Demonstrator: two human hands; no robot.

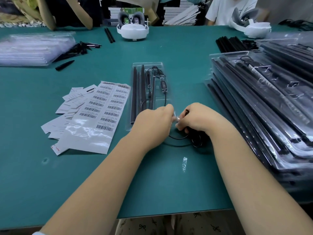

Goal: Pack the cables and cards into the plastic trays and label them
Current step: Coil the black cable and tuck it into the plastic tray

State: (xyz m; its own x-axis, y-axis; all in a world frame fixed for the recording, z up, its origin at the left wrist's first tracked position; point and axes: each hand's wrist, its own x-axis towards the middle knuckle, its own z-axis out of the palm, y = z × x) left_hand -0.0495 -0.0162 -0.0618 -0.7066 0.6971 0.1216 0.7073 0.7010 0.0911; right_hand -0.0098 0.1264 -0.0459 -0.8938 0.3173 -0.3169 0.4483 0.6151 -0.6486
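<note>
While both hands meet over the near end of the clear plastic tray (147, 65), the thin black cable (179, 137) loops on the green table mat (84, 175) just below them, its coiled part half hidden under the right hand (197, 119). That hand curls round the cable bundle, a dark tip poking out above its thumb. The left hand (153, 123) pinches a small scrap of clear film (176, 118) at the spot where the two hands touch; how its fingers lie under the knuckles cannot be made out. Inside the tray lie long black rods (135, 92) along its left side and a black inline controller (163, 86) with a cord running toward the hands; the tray's near edge is covered by the left wrist. A strip of clear tape (184, 164) lies on the mat nearer the viewer. Left of the tray sits a white sheet of barcode labels (103, 107) overlapping small white printed cards (74, 99). At the right rises a stack of filled clear trays (264, 102), cut off by the frame edge. Far left lies a blurred pile of empty clear trays (33, 48) beside loose black pointed pieces (79, 49). A white headset (133, 30) stands at the far edge.
</note>
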